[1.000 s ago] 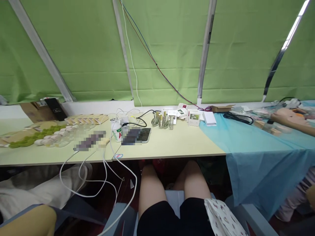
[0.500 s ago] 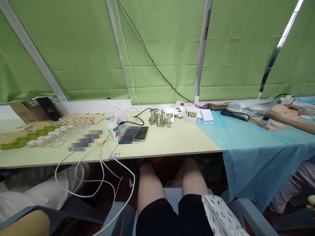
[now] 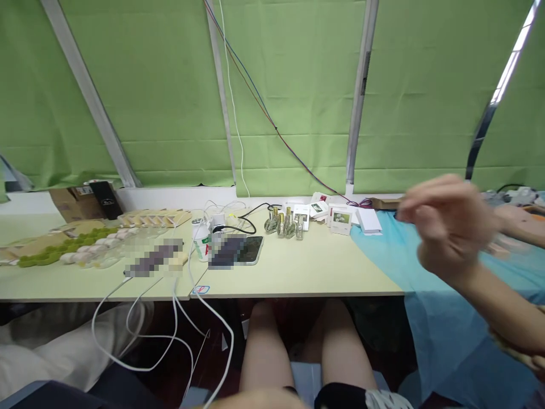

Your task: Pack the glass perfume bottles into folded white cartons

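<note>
My right hand [image 3: 447,227] is raised in the air over the blue cloth [image 3: 409,250] on the right, smeared a little by motion. Its fingers are curled in loosely with the thumb in front, and I see nothing in them. It is clear of the table things; the nearest are the small white boxes [image 3: 368,221]. A blurred strip of skin [image 3: 259,400] crosses the bottom edge over my lap. Whether that is my left hand or forearm I cannot tell; no fingers show there.
Several small glass bottles [image 3: 289,227] stand mid-table [image 3: 315,278]. Left of them are a phone [image 3: 254,251], a white bottle [image 3: 200,236], loose white cables [image 3: 230,341] and green egg-tray-like strips [image 3: 63,247]. Another person's arm [image 3: 525,230] reaches in at right; a neighbour's pale trouser leg [image 3: 63,341] is at left.
My right hand has come up into view on the right. The skin at the lower left edge has gone and a strip now shows at bottom centre. The view has tilted upward slightly.
</note>
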`<state>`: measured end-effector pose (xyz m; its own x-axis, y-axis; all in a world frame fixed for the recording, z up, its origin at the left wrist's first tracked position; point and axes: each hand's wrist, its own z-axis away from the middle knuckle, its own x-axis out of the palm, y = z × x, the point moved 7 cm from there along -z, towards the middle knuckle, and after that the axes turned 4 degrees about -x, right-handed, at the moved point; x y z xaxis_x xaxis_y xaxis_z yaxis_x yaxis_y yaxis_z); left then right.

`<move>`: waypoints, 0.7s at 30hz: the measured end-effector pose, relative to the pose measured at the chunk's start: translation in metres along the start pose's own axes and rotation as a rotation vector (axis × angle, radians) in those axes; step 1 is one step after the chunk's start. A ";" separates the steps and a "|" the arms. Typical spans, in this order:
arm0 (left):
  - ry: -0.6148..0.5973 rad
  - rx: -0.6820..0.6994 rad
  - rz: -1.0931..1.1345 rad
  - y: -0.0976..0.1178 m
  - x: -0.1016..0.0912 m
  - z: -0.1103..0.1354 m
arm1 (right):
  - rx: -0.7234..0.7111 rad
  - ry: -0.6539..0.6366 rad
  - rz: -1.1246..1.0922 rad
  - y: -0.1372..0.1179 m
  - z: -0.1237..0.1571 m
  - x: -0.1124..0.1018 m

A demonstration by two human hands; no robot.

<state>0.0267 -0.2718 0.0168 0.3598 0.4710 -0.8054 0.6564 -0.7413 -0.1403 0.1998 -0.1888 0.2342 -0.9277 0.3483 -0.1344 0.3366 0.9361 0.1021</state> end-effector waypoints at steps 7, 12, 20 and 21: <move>-0.112 -0.672 0.138 -0.141 0.061 -0.085 | 0.453 -0.368 -0.043 0.109 0.043 0.084; -0.217 -0.787 0.140 -0.189 0.086 -0.093 | 0.537 -0.511 -0.057 0.167 0.082 0.127; -0.160 -0.713 0.134 -0.203 0.093 -0.096 | 0.749 -0.519 -0.278 0.216 0.098 0.168; -0.163 -0.666 0.124 -0.204 0.093 -0.099 | 0.759 -0.485 -0.284 0.220 0.093 0.169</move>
<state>-0.0080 -0.0297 0.0277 0.3888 0.2857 -0.8759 0.9026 -0.3090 0.2999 0.1325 0.0807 0.1425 -0.8804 -0.0745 -0.4683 0.2820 0.7117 -0.6434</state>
